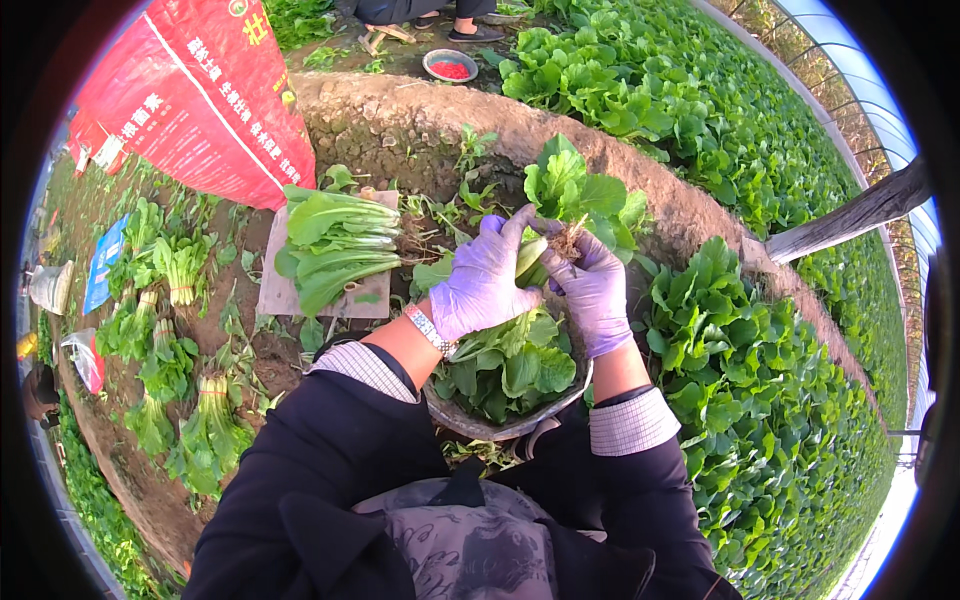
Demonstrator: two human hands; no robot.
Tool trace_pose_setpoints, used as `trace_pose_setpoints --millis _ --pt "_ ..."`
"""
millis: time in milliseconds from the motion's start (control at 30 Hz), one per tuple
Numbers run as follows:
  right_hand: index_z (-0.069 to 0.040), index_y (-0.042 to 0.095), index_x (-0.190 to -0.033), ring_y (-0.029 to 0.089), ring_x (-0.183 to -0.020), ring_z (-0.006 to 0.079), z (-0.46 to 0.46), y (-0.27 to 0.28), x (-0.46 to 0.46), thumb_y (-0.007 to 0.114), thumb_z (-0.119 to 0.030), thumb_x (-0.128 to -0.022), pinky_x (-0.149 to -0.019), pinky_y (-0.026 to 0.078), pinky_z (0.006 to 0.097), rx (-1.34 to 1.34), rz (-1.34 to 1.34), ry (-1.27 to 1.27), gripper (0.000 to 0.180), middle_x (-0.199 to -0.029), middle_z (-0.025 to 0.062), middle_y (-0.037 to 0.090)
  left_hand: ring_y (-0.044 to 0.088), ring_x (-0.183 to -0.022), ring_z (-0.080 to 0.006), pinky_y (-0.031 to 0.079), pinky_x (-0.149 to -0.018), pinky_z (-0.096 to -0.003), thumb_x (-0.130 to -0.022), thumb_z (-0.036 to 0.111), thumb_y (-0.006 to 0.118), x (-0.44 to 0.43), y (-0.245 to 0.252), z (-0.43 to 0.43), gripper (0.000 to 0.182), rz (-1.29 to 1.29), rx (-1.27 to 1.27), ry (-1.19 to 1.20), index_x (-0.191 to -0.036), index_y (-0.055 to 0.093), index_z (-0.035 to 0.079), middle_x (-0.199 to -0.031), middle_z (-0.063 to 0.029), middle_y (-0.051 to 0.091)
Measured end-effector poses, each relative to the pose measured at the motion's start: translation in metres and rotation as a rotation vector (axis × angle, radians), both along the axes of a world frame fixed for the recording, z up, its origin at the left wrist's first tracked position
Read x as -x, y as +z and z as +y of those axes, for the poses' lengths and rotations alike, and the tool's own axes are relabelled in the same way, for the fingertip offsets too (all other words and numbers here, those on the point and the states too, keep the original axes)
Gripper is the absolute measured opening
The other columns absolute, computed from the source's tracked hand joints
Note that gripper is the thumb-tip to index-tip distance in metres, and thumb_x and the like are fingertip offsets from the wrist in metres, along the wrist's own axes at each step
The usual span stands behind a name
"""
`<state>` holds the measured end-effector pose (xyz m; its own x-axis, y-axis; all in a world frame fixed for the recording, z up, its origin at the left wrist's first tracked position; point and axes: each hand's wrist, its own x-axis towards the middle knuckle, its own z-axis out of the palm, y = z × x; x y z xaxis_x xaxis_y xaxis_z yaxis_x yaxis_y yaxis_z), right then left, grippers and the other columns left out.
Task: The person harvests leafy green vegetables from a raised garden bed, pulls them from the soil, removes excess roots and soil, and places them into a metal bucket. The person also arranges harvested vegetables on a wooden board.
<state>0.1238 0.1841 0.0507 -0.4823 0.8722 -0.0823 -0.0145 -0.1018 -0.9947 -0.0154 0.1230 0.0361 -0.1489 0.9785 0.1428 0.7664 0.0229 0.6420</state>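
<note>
Both my hands wear thin purple gloves. My left hand (484,277) is closed around the pale stalks of a leafy green plant (531,257), whose leaves hang down over a basin (491,433). My right hand (592,289) pinches the same plant at its root end, where brown roots (568,238) stick up by the fingers. More loose green leaves (517,364) fill the basin between my knees. Left of the basin, a stack of leafy greens (341,244) lies on a flat board (274,274), roots pointing right.
Tied bundles of greens (214,427) lie on the soil at left. A large red printed sack (217,97) stands at upper left. Beyond a soil ridge (390,97) are a bowl of red bits (450,70) and a seated person's legs. Dense greens (757,390) and a wooden post (847,214) are at right.
</note>
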Motion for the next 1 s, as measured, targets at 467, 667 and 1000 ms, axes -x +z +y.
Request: trace_pose_setpoints --millis 467,667,1000 --pt "-0.004 0.067 -0.096 0.06 -0.081 0.0095 -0.003 -0.015 0.017 0.07 -0.002 -0.074 -0.076 0.049 0.0245 -0.258 -0.156 0.035 0.023 -0.09 0.0047 0.066 0.05 -0.1 -0.0365 0.046 -0.082 -0.0439 -0.068 0.021 0.072 0.014 -0.016 -0.01 0.068 0.255 -0.148 -0.014 -0.128 0.044 0.003 -0.111 -0.0179 0.048" --pt "-0.007 0.067 -0.097 0.064 -0.081 0.023 -0.007 -0.018 0.037 0.07 -0.008 -0.071 -0.073 0.051 0.031 -0.504 -0.346 0.077 0.026 -0.088 0.0119 0.065 0.057 -0.083 -0.0361 0.047 -0.075 -0.0451 -0.079 0.018 0.065 0.045 -0.052 -0.009 0.046 0.005 -0.249 -0.121 -0.12 0.049 0.003 -0.089 -0.0189 0.059" --pt "-0.002 0.064 -0.106 0.063 -0.079 0.016 -0.003 -0.024 0.053 0.072 -0.009 -0.071 -0.071 0.051 0.0288 -0.433 -0.279 0.097 0.036 -0.092 0.0105 0.065 0.059 -0.102 -0.0354 0.045 -0.09 -0.0379 -0.079 -0.008 0.049 0.046 -0.046 -0.006 0.064 -0.31 -0.311 -0.095 -0.14 0.03 0.001 -0.111 -0.023 0.058"
